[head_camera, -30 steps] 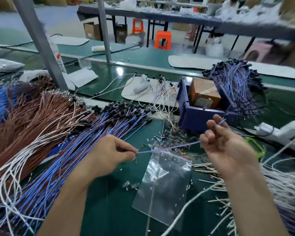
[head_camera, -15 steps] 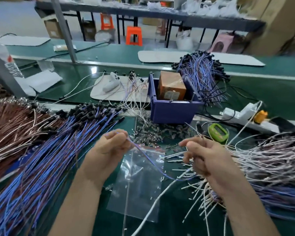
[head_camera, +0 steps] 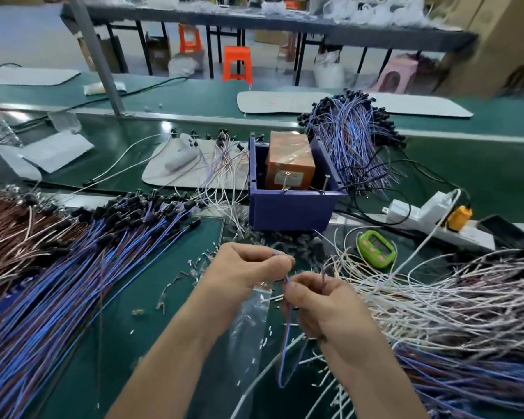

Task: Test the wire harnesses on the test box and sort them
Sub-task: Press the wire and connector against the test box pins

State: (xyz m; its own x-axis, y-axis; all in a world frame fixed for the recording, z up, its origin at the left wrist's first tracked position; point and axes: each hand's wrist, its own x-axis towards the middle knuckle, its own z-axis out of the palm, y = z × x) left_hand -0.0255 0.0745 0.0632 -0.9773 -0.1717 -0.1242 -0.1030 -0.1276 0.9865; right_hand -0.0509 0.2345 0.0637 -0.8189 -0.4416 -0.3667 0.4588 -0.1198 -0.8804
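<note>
My left hand [head_camera: 248, 269] pinches one end of a thin blue wire [head_camera: 286, 334] just in front of the test box. Close beside it, my right hand [head_camera: 321, 303] grips the same wire, whose slack hangs down in a loop below both hands. The test box [head_camera: 289, 160] is an orange block standing inside a dark blue bin [head_camera: 288, 207] behind my hands. A big spread of blue harnesses [head_camera: 73, 267] with black connectors lies on the left. White and blue wires [head_camera: 451, 313] are heaped on the right. Another blue bundle [head_camera: 351, 140] rests behind the bin.
A clear plastic bag [head_camera: 248, 334] and loose small terminals [head_camera: 176, 285] lie under my hands. A green timer [head_camera: 375, 246], a white power strip [head_camera: 430, 216] and a phone [head_camera: 502, 234] sit to the right. Brown wires [head_camera: 9, 237] lie far left. A grey post [head_camera: 99, 52] stands behind.
My hands have come close together, so the blue wire that was stretched between them now hangs as a loop. The camera view has shifted left-to-right and nearer to the bin.
</note>
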